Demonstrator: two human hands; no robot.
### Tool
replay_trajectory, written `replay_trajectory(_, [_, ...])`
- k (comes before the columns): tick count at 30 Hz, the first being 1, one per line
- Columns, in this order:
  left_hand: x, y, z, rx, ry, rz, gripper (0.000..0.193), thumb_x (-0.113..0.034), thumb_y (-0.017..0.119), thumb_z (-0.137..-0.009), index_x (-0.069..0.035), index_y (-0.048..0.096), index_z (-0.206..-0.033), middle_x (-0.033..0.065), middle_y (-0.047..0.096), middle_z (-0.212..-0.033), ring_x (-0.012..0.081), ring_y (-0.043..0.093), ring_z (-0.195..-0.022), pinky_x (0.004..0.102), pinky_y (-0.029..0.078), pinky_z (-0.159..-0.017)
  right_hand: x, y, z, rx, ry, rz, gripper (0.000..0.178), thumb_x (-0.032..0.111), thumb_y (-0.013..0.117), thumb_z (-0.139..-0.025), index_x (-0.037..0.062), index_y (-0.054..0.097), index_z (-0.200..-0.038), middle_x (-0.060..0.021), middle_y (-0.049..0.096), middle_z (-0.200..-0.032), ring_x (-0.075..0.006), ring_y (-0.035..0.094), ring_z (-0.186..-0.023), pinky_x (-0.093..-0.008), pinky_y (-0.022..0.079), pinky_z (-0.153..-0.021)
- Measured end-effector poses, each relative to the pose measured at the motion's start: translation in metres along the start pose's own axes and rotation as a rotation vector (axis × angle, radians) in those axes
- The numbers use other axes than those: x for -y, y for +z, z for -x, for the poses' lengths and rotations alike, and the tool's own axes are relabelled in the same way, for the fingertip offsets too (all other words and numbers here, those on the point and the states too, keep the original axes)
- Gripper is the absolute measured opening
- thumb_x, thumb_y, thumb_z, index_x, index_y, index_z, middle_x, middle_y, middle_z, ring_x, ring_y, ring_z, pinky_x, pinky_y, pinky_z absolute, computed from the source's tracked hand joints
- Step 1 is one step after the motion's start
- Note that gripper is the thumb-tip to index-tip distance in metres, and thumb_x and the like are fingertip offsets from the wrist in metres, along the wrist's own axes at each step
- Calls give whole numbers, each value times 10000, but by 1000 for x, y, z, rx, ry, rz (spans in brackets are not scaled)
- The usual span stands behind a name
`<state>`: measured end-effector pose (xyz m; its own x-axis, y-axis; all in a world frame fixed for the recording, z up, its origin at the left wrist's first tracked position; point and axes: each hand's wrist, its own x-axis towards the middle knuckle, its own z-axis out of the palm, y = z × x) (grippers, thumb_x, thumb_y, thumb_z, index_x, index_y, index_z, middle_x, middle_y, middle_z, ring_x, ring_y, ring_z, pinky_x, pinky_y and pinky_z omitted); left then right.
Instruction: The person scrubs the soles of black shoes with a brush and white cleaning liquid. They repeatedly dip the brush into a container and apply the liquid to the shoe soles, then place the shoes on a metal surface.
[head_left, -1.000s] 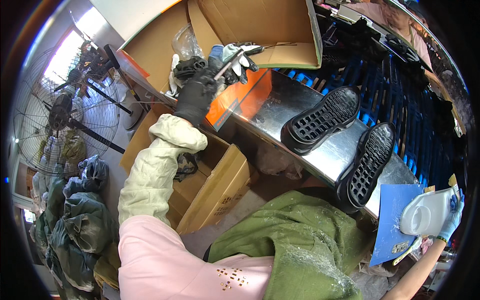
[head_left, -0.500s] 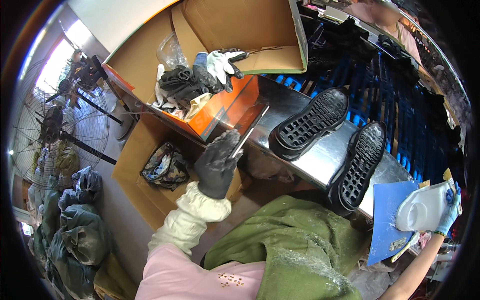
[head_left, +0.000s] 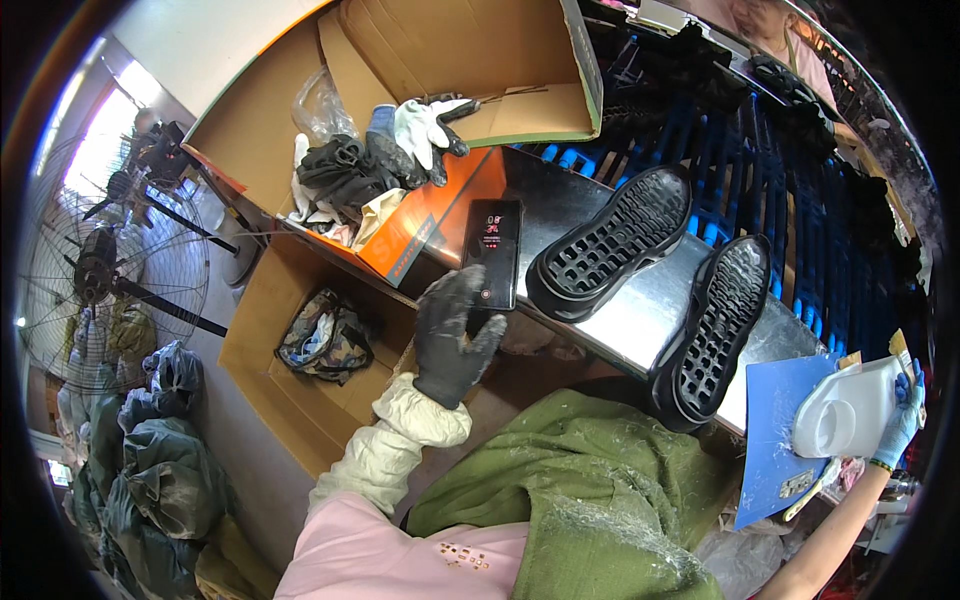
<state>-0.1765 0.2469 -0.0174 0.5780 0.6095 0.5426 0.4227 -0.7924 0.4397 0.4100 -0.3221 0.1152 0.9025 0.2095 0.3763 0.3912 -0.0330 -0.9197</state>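
My left hand (head_left: 453, 335), in a black glove, is open, its thumb apart from the fingers. It overlaps the lower left corner of a black smartphone (head_left: 494, 245) lying face up with its screen lit on the metal bench (head_left: 610, 325). Two black shoe soles, a left one (head_left: 615, 240) and a right one (head_left: 722, 330), rest on the bench with their hollow grid sides up. At the far right my right hand (head_left: 903, 415), in a light blue glove, grips a flat brush (head_left: 899, 352) beside a white plastic container (head_left: 845, 410); its fingers are partly hidden.
A blue board (head_left: 770, 400) lies under the container, near a pale brush handle (head_left: 808, 495). Beyond the bench runs a blue roller conveyor (head_left: 690, 170). An orange box (head_left: 400, 250) holds gloves; below stands an open carton (head_left: 260, 370). A fan (head_left: 98, 265) and bags stand left.
The smartphone, edge-on in my left hand before, now lies flat on the bench. My left fingers have opened away from it. The right hand has barely moved.
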Motion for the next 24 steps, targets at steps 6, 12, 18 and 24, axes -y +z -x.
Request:
replay_trajectory(6, [5, 17, 23, -282, -636, 966, 614, -294, 608, -1063, -65, 369, -1580, 91, 532, -1400, 200, 561, -1234, 361, 499, -1006, -3, -2, -2, 11, 57, -71, 513, 344, 477, -1106, 34, 497, -1514, -116, 537, -1503, -184, 549, -1321, -329, 389, -1178])
replay_trajectory(12, [32, 24, 19, -78, -1136, 1499, 443, -453, 501, -1083, -104, 634, -1319, 107, 737, -1029, 243, 723, -841, 433, 609, -775, -10, -12, -5, 36, -81, 91, 471, 327, 471, -1111, 61, 534, -1494, -100, 585, -1461, -184, 585, -1288, -353, 426, -1161])
replay_trajectory(18, [36, 29, 25, -29, -1159, 1510, 348, -467, 562, -1055, -144, 689, -1022, 29, 680, -775, 201, 657, -653, 432, 598, -665, -15, -17, -3, 42, -128, 271, 440, 212, 486, -1099, 64, 510, -1512, -84, 553, -1494, -187, 558, -1310, -343, 416, -1167])
replay_trajectory(24, [32, 31, 6, -197, -1144, 1458, 259, -403, 593, -1056, -170, 678, -984, -12, 620, -716, 154, 609, -617, 412, 582, -662, -21, -30, -5, 24, -112, 203, 440, 131, 509, -1086, 58, 493, -1519, -83, 540, -1507, -191, 543, -1320, -335, 411, -1167])
